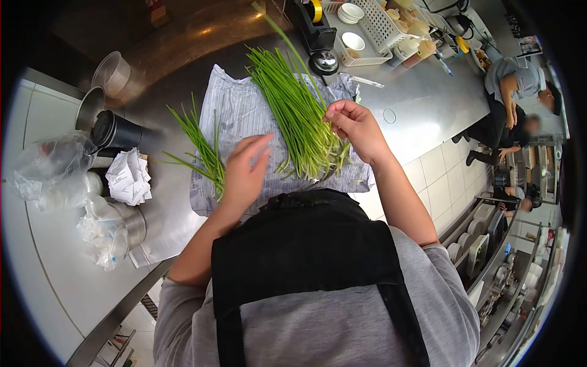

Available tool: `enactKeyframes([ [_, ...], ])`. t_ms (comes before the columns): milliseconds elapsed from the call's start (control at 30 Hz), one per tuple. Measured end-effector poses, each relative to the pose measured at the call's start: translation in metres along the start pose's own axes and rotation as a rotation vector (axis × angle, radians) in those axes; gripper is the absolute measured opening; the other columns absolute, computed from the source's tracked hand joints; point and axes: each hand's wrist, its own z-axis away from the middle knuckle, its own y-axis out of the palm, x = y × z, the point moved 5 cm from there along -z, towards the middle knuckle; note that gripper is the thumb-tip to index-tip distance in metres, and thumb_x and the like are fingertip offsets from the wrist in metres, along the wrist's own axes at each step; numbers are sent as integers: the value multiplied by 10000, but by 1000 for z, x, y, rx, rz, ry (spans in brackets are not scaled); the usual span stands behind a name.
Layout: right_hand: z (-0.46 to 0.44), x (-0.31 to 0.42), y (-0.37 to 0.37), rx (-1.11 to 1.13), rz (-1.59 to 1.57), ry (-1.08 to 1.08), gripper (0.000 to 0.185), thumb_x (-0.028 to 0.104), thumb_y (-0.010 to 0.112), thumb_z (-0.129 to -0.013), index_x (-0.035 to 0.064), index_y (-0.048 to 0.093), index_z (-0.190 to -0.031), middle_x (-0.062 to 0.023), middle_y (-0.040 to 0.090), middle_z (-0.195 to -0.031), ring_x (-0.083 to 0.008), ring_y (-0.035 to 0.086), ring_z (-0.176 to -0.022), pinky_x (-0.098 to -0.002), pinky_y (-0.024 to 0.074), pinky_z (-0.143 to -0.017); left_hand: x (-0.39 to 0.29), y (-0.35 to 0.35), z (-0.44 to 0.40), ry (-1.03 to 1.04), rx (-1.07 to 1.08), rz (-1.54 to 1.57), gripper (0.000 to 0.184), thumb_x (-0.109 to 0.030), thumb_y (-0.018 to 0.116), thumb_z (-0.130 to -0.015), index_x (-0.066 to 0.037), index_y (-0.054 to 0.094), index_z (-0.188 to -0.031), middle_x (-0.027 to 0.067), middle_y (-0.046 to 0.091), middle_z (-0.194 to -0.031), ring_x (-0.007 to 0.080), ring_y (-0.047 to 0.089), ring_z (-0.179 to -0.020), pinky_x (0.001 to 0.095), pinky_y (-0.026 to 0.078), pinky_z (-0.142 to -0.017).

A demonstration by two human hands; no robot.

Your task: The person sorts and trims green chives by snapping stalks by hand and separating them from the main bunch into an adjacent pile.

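A large bunch of long green stalks (290, 110) with pale lower ends lies on a grey-white cloth (235, 101) on the metal counter. My right hand (358, 128), at the bunch's right side, pinches a single long green stalk, which stretches up and left over the bunch. My left hand (246, 171) is slightly blurred, fingers apart and holding nothing, between the large bunch and a smaller pile of green stalks (208, 150) at the cloth's left side. The left forearm partly hides the cloth's lower left.
At left are a black cup (113, 129), crumpled papers (128, 177), a clear plastic tub (112, 73) and plastic bags (52, 168). Behind the cloth stand a tape dispenser (313, 27), a bell (324, 62) and white baskets (370, 58). Other people (520, 82) are at far right.
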Motion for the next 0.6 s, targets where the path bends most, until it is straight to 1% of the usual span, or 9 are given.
enactKeyframes([
  [33,2,6,4,10,-21,-31,93,135,612,-884,57,607,-935,29,621,-812,-26,502,-681,-176,394,-612,-7,17,-8,-6,63,90,249,-123,604,-872,-13,624,-1094,151,615,-1065,262,608,-957,329,469,-845],
  [67,4,9,8,7,-17,-35,93,135,612,-884,57,607,-935,29,621,-812,-26,502,-681,-176,394,-612,-13,29,-14,0,62,93,249,-123,604,-872,-13,624,-1094,151,615,-1065,262,608,-957,329,469,-845],
  [133,8,20,14,-2,-55,-128,77,104,590,-895,44,596,-943,14,600,-782,-24,456,-603,-172,364,-549,-18,62,-23,-82,287,292,258,-89,600,-881,2,611,-1121,109,606,-1092,173,594,-966,271,479,-822],
  [233,14,28,14,-45,-17,-162,74,102,591,-896,42,597,-939,18,586,-756,-26,463,-605,-179,372,-551,-16,84,-34,-120,355,438,240,-93,614,-880,29,611,-1086,91,636,-1010,147,604,-925,267,489,-797],
  [267,16,28,12,-51,-17,-162,74,102,591,-896,42,597,-939,18,586,-756,-26,463,-605,-179,372,-551,-20,87,-36,-224,347,591,200,-78,621,-876,49,615,-1030,71,656,-943,120,613,-869,245,490,-779],
  [333,17,23,7,-93,-19,-119,72,96,589,-895,37,597,-937,25,565,-713,-30,470,-598,-183,378,-552,-24,89,-40,-217,392,551,185,-74,629,-870,49,617,-1009,69,660,-925,110,615,-851,235,489,-773],
  [400,17,22,4,-108,-27,-127,65,83,589,-890,28,595,-925,25,572,-728,-29,479,-604,-178,381,-550,-25,92,-39,-211,427,509,172,-69,637,-863,48,619,-987,67,664,-907,99,617,-833,225,487,-767],
  [467,16,22,2,-120,-34,-137,58,70,590,-886,19,592,-914,25,579,-743,-27,487,-609,-174,383,-548,-24,94,-36,-185,416,573,206,-131,690,-825,30,645,-945,68,675,-830,93,621,-745,248,492,-670],
  [600,15,20,-3,-156,-36,-142,51,65,589,-882,19,591,-905,24,579,-733,-27,485,-603,-173,378,-543,-17,96,-30,-208,402,597,204,-134,689,-826,33,646,-934,58,672,-809,88,616,-724,240,491,-666],
])
